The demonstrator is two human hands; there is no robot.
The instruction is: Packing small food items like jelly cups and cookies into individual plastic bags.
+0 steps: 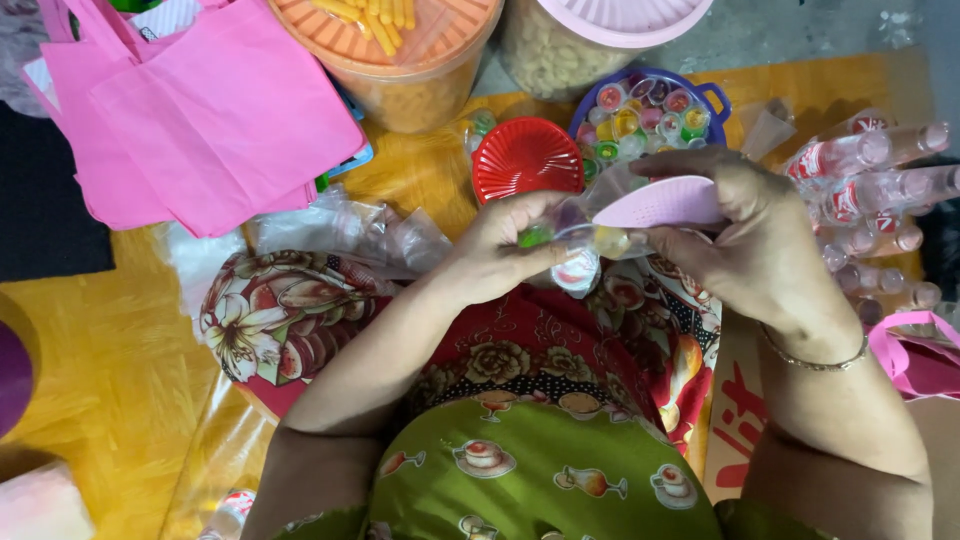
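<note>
While both hands pinch it | clear bag (pixel 590 235) between left hand (pixel 500 250), right hand (pixel 740 235) | pink scoop (pixel 668 203) under right fingers

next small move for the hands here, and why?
Probably tip the pink scoop so its contents drop into the clear bag. The right hand holds the scoop at the bag's mouth, the left hand holds the bag, and a few jelly cups already sit inside. The blue basket of cups lies just beyond.
</note>
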